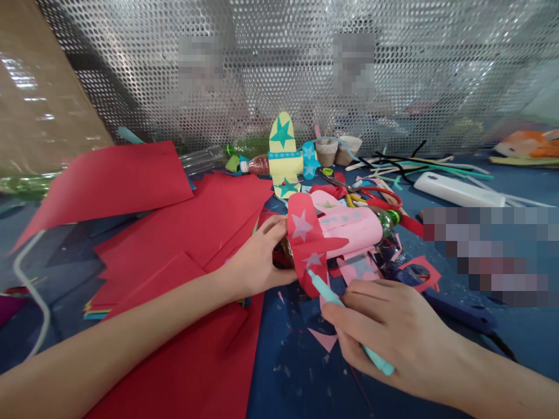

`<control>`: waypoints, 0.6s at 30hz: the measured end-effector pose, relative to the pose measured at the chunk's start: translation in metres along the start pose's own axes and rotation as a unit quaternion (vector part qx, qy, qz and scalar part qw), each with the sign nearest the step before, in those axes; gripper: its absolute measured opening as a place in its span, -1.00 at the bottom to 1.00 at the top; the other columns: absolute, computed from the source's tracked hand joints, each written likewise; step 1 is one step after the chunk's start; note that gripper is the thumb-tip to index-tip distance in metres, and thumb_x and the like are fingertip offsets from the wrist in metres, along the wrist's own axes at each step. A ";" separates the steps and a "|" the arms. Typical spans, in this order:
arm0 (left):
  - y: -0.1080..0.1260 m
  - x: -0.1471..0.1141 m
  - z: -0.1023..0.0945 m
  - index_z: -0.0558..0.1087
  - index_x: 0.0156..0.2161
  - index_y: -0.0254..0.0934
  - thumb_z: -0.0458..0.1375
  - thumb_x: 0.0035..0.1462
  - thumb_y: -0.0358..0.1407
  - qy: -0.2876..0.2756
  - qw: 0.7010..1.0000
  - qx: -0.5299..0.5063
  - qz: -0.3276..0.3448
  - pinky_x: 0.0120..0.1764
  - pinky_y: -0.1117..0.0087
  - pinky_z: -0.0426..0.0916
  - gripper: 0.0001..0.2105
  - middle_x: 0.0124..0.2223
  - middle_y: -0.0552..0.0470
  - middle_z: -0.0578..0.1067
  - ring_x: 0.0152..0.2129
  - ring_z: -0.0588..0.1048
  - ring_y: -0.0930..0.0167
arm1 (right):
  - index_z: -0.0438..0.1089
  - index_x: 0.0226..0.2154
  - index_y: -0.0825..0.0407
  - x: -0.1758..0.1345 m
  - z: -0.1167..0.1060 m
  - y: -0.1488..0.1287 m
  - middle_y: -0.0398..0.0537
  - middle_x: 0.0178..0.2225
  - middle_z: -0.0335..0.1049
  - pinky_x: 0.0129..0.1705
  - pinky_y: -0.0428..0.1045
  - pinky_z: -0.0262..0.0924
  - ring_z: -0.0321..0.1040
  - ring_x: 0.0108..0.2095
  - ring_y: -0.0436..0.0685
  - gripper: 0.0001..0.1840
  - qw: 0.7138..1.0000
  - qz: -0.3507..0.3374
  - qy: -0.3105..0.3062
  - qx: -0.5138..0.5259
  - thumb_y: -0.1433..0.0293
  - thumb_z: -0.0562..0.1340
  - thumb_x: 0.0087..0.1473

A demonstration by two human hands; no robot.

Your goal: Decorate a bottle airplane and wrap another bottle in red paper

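In front of me lies a toy plane (353,224) made from a green bottle wrapped in pink paper, with a red paper tail piece (309,244) bearing pale stars. My left hand (262,256) grips the bottle end beside the red piece, thumb below and fingers above; part of that end is hidden. My right hand (384,326) is closed round a light turquoise marker pen (327,291), whose tip meets the lower star on the red paper. Behind stands a yellow paper plane (283,166) with green stars and a blue band.
Red paper sheets (209,227) cover the left of the blue table (301,378). Red-handled scissors (375,192), a blue glue gun (458,308), a white power strip (458,189) and pipe cleaners (402,166) lie right. A perforated metal panel (279,64) stands behind.
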State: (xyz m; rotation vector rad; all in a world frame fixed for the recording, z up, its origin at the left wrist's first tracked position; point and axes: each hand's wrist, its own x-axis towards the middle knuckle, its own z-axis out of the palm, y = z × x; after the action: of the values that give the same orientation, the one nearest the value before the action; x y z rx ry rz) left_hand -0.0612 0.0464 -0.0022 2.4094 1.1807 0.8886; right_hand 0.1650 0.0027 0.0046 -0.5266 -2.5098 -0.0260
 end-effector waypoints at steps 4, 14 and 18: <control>0.000 0.000 0.000 0.29 0.04 -0.27 0.26 -0.07 -0.35 -0.003 1.000 0.001 0.001 0.12 0.17 0.25 -0.49 0.11 -0.13 0.33 0.09 0.28 0.21 | 0.39 -0.31 0.09 0.000 -0.001 0.000 -0.14 -0.59 0.29 -0.46 -0.04 0.17 0.21 -0.52 0.04 -0.83 1.000 0.007 0.009 -0.002 0.50 0.09 0.13; 0.001 0.000 0.000 0.30 0.03 -0.24 0.26 -0.07 -0.34 -0.003 1.000 -0.003 -0.008 0.11 0.14 0.25 -0.50 0.11 -0.10 0.33 0.08 0.30 0.21 | 0.40 -0.32 0.10 0.000 0.001 0.000 -0.15 -0.59 0.27 -0.50 -0.04 0.14 0.17 -0.54 0.04 -0.83 1.000 -0.001 0.002 0.000 0.50 0.09 0.13; 0.001 0.000 0.000 0.30 0.04 -0.22 0.26 -0.08 -0.34 -0.006 1.000 -0.005 -0.015 0.12 0.13 0.24 -0.49 0.11 -0.10 0.33 0.08 0.29 0.20 | 0.40 -0.32 0.10 0.000 0.001 0.001 -0.15 -0.59 0.26 -0.49 -0.04 0.14 0.17 -0.54 0.04 -0.83 1.000 0.002 0.004 -0.002 0.49 0.09 0.13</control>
State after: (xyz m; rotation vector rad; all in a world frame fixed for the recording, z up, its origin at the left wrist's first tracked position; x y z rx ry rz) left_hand -0.0609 0.0458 -0.0015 2.3793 1.2032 0.8661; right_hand 0.1648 0.0032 0.0040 -0.5334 -2.5019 -0.0310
